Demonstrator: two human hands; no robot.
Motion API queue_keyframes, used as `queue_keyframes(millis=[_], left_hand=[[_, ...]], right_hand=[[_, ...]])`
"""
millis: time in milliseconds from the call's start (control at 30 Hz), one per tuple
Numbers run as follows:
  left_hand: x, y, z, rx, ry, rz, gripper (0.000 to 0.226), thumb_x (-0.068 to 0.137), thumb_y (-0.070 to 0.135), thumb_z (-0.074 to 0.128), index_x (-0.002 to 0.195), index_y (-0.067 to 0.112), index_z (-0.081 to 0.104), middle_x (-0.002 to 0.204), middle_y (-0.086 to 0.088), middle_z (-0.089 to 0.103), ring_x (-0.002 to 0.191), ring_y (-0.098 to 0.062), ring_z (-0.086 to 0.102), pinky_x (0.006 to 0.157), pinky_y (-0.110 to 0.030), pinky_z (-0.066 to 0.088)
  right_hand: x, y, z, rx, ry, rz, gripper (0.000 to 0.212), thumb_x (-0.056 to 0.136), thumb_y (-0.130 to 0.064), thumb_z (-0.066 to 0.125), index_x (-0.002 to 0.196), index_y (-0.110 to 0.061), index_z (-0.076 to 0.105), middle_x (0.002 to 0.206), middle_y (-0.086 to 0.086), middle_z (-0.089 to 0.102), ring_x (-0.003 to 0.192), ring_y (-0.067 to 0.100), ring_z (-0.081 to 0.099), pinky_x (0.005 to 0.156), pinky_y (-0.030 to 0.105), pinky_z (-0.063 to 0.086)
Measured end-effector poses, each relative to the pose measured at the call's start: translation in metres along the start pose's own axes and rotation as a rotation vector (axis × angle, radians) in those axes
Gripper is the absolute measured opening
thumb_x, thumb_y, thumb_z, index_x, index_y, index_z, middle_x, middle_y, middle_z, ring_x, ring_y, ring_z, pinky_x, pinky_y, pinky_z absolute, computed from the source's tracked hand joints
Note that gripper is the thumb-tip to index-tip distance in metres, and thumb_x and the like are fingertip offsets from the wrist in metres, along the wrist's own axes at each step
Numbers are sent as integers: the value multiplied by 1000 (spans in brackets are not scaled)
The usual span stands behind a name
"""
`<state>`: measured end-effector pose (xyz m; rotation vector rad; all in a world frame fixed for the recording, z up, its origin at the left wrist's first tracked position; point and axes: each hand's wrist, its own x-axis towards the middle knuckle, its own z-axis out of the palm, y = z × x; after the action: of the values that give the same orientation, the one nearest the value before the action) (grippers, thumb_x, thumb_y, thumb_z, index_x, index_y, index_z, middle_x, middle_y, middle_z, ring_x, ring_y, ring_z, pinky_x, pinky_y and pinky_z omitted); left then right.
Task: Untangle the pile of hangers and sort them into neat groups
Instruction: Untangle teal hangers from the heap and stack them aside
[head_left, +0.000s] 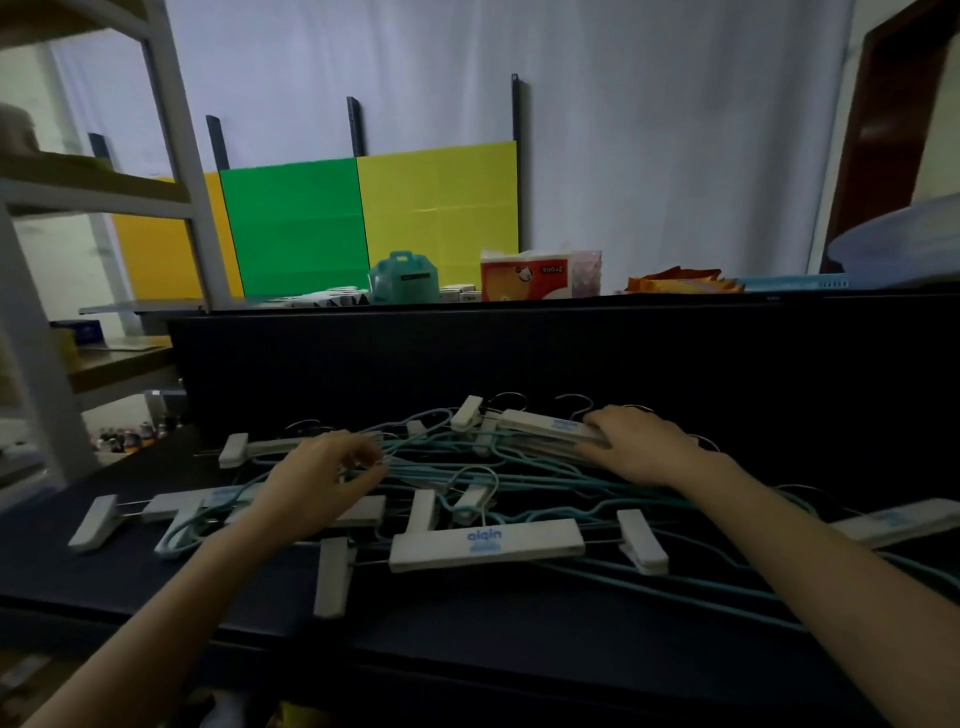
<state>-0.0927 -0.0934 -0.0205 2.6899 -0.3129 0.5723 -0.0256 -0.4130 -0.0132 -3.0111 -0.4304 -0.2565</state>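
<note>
Head view: on the dark bench (467, 623), a tangled pile of hangers (467, 499) sprawls from 9 to 3 o'clock. It is made of thin teal wire hangers (431, 469) threaded through white plastic clip hangers (488, 543). The left grip (322, 478), at the pile's 9 o'clock, has curled fingers pinching teal strands. The right grip (641, 447), at 1 o'clock, closes over a stack of white clip bars (550, 428). A red-and-white tissue pack (524, 275) stands on the ledge at 12 o'clock.

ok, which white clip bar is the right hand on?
The far bar at the pile's back edge; the right hand grips its end. The front-centre logo bar lies untouched.
</note>
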Motion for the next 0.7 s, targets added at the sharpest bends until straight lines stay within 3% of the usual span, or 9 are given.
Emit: queue_keyframes(millis=[200, 333, 533, 700], left_hand=[[5, -10, 6, -42, 1, 87, 17, 86, 33, 61, 98, 22, 64, 94, 8, 61, 90, -11, 57, 81, -33, 50], [5, 1, 11, -68, -17, 182, 18, 86, 40, 58, 98, 27, 62, 92, 13, 59, 88, -4, 54, 78, -23, 46], [-16, 30, 16, -158, -135, 321, 57, 69, 77, 36, 101, 36, 60, 95, 25, 53, 90, 9, 49, 75, -13, 43], [-29, 36, 30, 9, -193, 432, 63, 72, 78, 37, 117, 37, 54, 105, 19, 51, 96, 2, 43, 80, -19, 43]], right_hand=[[4, 0, 5, 10, 84, 41, 37, 93, -43, 46, 123, -21, 51, 117, 1, 51, 101, 20, 52, 72, 31, 40], [3, -1, -8, -11, 131, 56, 36, 93, -43, 46, 122, -21, 50, 116, 1, 49, 96, 20, 52, 68, 31, 39], [-9, -1, -39, -66, 265, 30, 38, 91, -43, 50, 122, -21, 50, 116, 0, 50, 94, 22, 54, 65, 32, 40], [-28, 13, -63, 42, 325, 75, 37, 90, -41, 53, 121, -21, 53, 113, 0, 51, 96, 21, 53, 75, 36, 45]])
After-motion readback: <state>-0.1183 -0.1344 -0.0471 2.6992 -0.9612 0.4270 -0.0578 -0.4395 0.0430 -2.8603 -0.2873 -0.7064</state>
